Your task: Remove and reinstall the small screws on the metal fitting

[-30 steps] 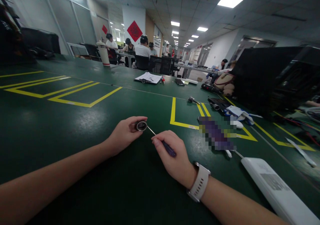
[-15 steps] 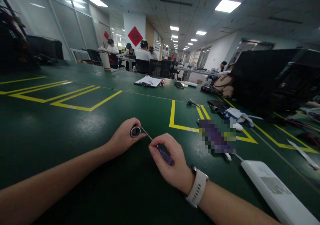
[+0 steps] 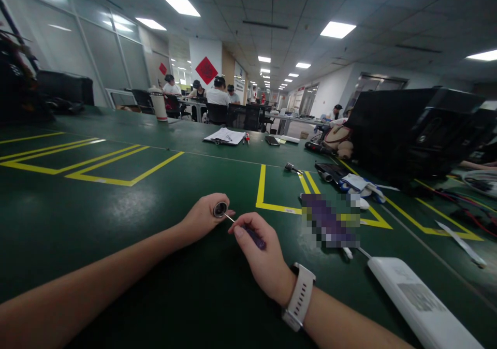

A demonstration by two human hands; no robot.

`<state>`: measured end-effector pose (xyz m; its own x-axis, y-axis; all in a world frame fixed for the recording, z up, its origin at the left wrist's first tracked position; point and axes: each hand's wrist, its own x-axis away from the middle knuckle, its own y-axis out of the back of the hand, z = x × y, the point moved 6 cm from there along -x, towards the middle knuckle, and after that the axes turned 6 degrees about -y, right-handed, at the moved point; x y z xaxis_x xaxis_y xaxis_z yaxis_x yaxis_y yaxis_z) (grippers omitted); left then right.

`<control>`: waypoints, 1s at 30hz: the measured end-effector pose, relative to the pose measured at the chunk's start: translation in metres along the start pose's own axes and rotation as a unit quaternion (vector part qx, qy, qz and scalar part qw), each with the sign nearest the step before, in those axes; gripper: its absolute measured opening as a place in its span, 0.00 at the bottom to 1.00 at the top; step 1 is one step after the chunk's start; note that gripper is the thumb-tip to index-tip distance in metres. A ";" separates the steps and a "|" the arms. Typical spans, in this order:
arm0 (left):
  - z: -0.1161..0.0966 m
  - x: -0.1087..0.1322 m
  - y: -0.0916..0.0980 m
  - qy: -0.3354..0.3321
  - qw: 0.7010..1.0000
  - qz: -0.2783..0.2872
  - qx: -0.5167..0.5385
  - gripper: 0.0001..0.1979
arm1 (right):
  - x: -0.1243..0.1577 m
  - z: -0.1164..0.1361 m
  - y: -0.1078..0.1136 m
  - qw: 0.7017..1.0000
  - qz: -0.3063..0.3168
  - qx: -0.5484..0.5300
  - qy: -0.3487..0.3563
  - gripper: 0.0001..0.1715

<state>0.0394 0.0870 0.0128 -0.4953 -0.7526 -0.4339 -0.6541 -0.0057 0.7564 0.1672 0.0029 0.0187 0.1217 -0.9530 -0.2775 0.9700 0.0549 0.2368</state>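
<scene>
My left hand (image 3: 202, 218) rests on the green table (image 3: 116, 209) and pinches a small round metal part (image 3: 220, 209) with a dark lens-like centre. My right hand (image 3: 260, 253), with a white watch (image 3: 298, 297) on the wrist, grips a thin screwdriver with a purple handle (image 3: 254, 236). Its metal shaft reaches up to the lower edge of the round part. Both hands are closed around what they hold.
A long white box (image 3: 415, 297) lies at the right. Small metal parts (image 3: 291, 168), a blurred patch and cables lie beyond it, with a black case (image 3: 404, 131) behind. A clipboard with papers (image 3: 224, 135) and a white cup (image 3: 158, 104) stand farther off. Several people sit at the back.
The view has tilted slightly. My left hand turned the round part a little, and the screwdriver tip moved onto its lower edge; my right hand came closer to my left.
</scene>
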 end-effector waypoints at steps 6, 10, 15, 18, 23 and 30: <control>-0.003 0.004 0.001 -0.034 0.998 0.014 -0.056 0.08 | -0.001 -0.003 -0.002 0.999 -0.015 0.047 -0.017 0.06; -0.012 0.006 0.000 -0.084 0.990 0.033 -0.109 0.08 | -0.001 0.001 -0.002 0.998 -0.021 0.050 -0.014 0.06; -0.016 0.008 0.001 -0.103 0.989 0.033 -0.099 0.07 | -0.006 -0.013 0.001 0.993 -0.014 -0.089 -0.074 0.08; -0.015 0.009 0.002 -0.091 0.994 0.033 -0.059 0.08 | -0.010 -0.024 0.000 0.971 -0.006 -0.219 -0.098 0.08; -0.011 0.009 0.002 -0.067 0.997 0.028 -0.007 0.09 | -0.011 -0.029 -0.004 0.944 0.001 -0.303 -0.129 0.08; -0.013 0.008 0.000 -0.083 0.992 0.039 -0.084 0.08 | -0.005 -0.018 0.000 0.990 -0.013 -0.104 -0.093 0.09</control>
<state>0.0431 0.0728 0.0160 -0.6379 -0.6360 -0.4343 -0.5114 -0.0718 0.8563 0.1699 0.0128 0.0034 0.0750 -0.9921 -0.1006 0.9969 0.0723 0.0297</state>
